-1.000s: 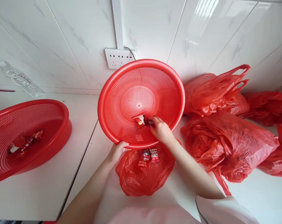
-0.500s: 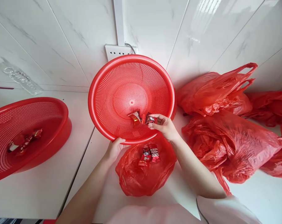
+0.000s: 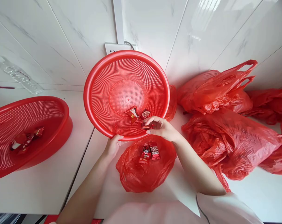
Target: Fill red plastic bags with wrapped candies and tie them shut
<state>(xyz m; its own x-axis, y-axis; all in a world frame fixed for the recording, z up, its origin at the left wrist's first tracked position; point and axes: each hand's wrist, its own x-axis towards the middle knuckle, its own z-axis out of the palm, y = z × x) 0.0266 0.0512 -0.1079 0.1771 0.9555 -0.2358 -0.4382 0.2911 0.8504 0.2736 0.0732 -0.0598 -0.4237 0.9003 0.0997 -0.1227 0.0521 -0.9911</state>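
Note:
A red mesh plastic basket [image 3: 103,81] is tilted toward me, with several small wrapped snack packets [image 3: 132,114] low on its near side. My left hand [image 3: 113,147] grips the near rim, thumb on top and the other fingers hidden underneath. Just inside the rim, on the right, my right hand [image 3: 163,128] has its thumb and index finger apart around a small red packet [image 3: 147,126], which shows in the gap and does not look pinched. Below the basket sits an opened red plastic bag [image 3: 143,180] holding a few red-and-white packets [image 3: 154,151].
A second red basket [image 3: 59,130] with a few packets stands at the left. Tied or bunched red plastic bags [image 3: 243,143] fill the right side. Against the tiled wall lean a clear plastic bottle [image 3: 20,76] and a white power strip [image 3: 110,47].
The basket has shifted slightly left and up. My right hand has loosened from the packet it pinched and moved down toward the near rim; the packets inside lie more apart.

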